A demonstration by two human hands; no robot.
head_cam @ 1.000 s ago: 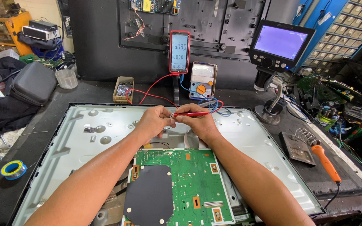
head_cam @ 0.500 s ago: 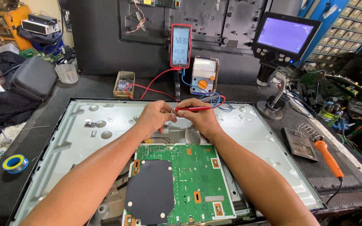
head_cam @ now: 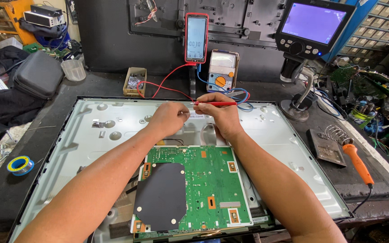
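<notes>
Red probe being pinched in the right hand.
Left hand is curling closed just left of it, over the far part of the metal panel; what it is holding, I cannot tell.

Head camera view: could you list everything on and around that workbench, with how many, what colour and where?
Metal back panel: one, pale grey, flat on bench.
Circuit board: one, green, lower middle of panel.
Black cover: one, on board's left part.
Red probe: one, in right hand.
Digital meter: one, red-edged, upright behind.
Dial meter: one, grey with orange knob, beside it.
Screen: one, lit violet, upper right.
Soldering iron: one, orange handle, right.
Tape roll: one, blue and yellow, left.
Grey case: one, upper left.
Left hand: fingers pinched, over panel's top.
Right hand: holds probe.
</notes>
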